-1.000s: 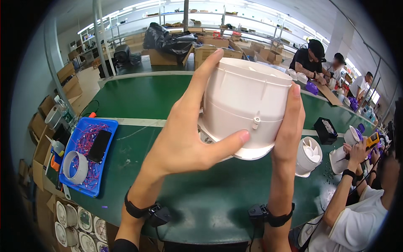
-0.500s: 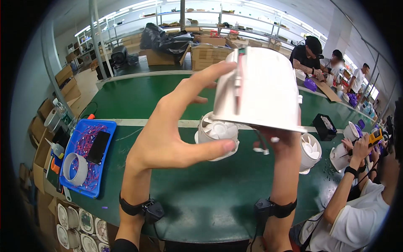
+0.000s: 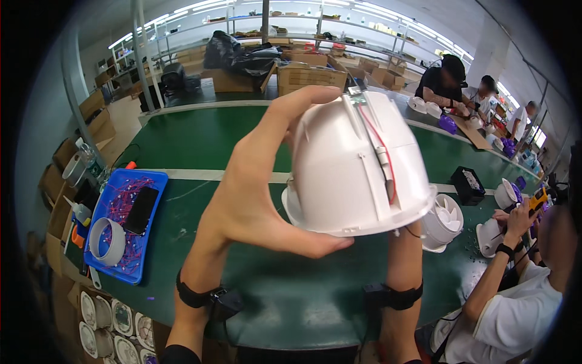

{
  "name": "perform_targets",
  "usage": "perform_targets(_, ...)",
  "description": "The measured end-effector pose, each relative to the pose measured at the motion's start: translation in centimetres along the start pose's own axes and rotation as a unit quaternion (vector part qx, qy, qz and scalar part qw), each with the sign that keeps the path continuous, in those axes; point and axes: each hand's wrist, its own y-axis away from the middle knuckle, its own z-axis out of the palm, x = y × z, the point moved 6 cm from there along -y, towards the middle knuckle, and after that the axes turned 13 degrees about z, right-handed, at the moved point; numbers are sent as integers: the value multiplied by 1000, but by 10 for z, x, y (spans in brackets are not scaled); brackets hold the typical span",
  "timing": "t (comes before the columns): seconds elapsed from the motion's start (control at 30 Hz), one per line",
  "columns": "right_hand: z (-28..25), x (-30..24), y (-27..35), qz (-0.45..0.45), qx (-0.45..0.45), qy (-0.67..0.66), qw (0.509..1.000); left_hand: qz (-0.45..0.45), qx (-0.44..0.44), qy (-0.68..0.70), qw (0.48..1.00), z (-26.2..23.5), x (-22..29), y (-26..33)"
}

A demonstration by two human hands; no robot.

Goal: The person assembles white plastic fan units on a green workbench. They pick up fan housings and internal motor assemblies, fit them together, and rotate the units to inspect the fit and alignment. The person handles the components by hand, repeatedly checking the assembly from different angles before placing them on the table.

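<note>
In front of me a white plastic fan housing (image 3: 354,167) is held up over the table, tilted. Red wire runs along a channel in its wall, and a small metal-and-green part sits at its top end. My left hand (image 3: 251,185) grips it from the left, fingertips at the top and thumb along the lower flange. My right hand (image 3: 407,229) reaches up behind it; the housing hides those fingers, and the wrist shows below. Right of it stands another white housing (image 3: 441,225) with fan blades inside.
On the left a blue tray (image 3: 140,258) holds red wires, a black phone (image 3: 141,210) and a white ring (image 3: 108,242). A black box (image 3: 468,185) stands at the right. A co-worker beside me holds a yellow tool (image 3: 537,200). White housings (image 3: 100,312) fill a box at lower left.
The housing has come lower and turned, bringing its wire channel toward me. My left hand, apart from its lower edge before, has closed on it. It now covers the fan behind.
</note>
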Motion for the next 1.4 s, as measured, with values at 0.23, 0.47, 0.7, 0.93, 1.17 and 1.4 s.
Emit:
perform_targets(0.23, -1, -32, 29, -89, -133, 225, 961, 80, -72, -113, 988, 9, 13, -11)
perform_targets(0.47, 36, -24, 38, -185, -74, 373, 906, 87, -84, -236, 964, 20, 9, -4)
perform_targets(0.7, 38, -28, 35, -236, -62, 295, 924, 63, -48, -289, 954, 24, 17, -7)
perform_targets(0.93, 31, -42, 42, -295, -64, 224, 927, -157, 191, 63, 967, 20, -26, 5)
perform_targets(1.17, 48, -31, 47, -339, -36, 286, 895, -156, 167, 25, 973, 10, -20, 7)
perform_targets(1.4, 50, -34, 53, -313, -37, 244, 917, -143, 180, -38, 972, 10, -17, 6)
